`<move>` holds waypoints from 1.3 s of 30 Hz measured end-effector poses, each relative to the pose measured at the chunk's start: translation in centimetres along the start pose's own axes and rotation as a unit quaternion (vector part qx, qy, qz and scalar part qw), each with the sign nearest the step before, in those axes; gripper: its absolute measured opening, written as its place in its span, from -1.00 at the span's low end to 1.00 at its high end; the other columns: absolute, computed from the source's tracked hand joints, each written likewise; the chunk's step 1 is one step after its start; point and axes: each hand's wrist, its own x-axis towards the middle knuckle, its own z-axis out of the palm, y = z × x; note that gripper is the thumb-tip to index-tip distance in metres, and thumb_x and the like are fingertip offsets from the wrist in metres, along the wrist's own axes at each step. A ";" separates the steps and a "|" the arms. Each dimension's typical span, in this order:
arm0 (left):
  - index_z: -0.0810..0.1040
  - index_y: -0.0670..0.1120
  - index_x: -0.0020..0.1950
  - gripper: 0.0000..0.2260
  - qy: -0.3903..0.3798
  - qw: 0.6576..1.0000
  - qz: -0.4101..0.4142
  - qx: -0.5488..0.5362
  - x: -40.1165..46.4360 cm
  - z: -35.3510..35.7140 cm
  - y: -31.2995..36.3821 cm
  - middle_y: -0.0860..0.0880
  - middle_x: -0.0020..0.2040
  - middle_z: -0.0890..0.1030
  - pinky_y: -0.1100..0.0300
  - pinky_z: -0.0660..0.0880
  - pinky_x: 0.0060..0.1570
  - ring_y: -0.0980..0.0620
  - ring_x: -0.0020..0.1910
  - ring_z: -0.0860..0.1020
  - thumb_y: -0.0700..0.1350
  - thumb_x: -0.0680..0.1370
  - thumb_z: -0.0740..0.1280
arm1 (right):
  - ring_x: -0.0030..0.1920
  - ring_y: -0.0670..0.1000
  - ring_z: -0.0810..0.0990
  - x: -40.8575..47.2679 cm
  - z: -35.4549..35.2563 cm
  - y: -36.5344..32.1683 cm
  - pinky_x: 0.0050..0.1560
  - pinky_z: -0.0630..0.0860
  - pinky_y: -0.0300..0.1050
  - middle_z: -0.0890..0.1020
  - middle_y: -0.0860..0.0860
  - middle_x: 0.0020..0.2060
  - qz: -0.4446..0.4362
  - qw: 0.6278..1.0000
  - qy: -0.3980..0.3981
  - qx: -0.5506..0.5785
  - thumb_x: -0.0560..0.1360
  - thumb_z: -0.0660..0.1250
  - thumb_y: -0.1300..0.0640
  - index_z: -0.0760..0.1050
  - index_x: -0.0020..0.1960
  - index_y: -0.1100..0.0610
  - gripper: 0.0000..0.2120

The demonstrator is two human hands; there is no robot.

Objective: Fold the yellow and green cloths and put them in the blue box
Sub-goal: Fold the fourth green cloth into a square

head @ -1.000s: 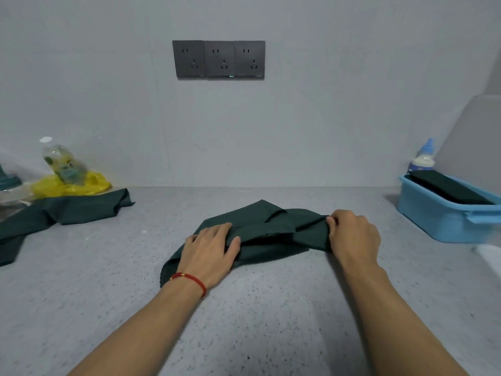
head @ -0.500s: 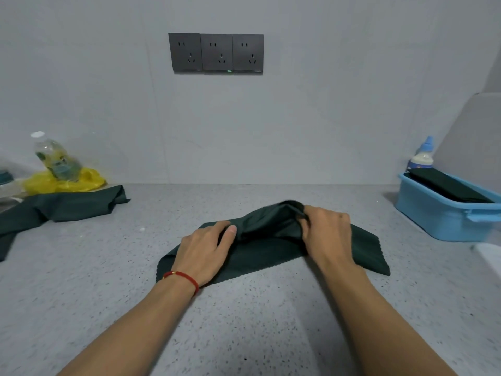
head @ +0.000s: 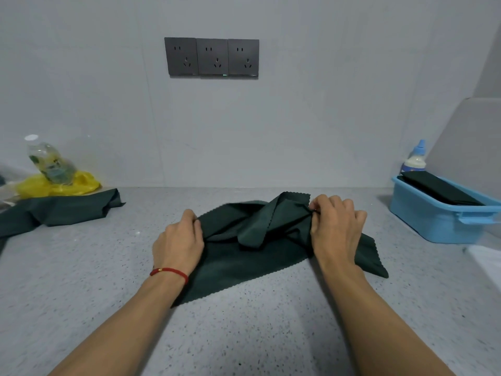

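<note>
The left hand [head: 177, 241] gripped the left edge of the green cloth [head: 238, 264], fingers curled over the fabric. The right hand [head: 334, 226] pinched a scalloped corner of the same cloth between thumb and fingertips and held it raised off the surface. The cloth lay at the middle of the countertop [head: 81, 294], its near half flat and its far half bunched into a loose ridge between the two hands.

The step in hand looked like folding this cloth. The next move would call for the pinched corner to be carried across and laid square on the flat half, then the ridge pressed out.

The blue box [head: 433, 223] stood at the right edge of the countertop and already held a folded dark cloth [head: 439, 191]. Another green cloth [head: 54, 210] lay crumpled towards the far left corner, touching the yellow cloth [head: 54, 187], on which a plastic bottle [head: 50, 161] rested. That bottle's label and the one on the white bottle [head: 414, 158] behind the box were too blurred to read. No writing showed on the wall sockets [head: 211, 57].
</note>
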 end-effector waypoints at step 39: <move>0.36 0.28 0.41 -0.48 -0.303 0.931 0.190 0.074 -1.2 -1.1 0.1 0.12 0.66 0.00 -0.22 -0.29 0.55 0.07 0.63 -0.19 0.37 0.56 -0.12 | 0.01 0.11 0.56 -0.3 -0.6 -1.3 -0.02 0.28 0.00 0.67 -0.02 0.00 -0.022 0.966 -0.245 -0.076 0.64 0.24 0.09 0.57 0.09 -0.02 -0.86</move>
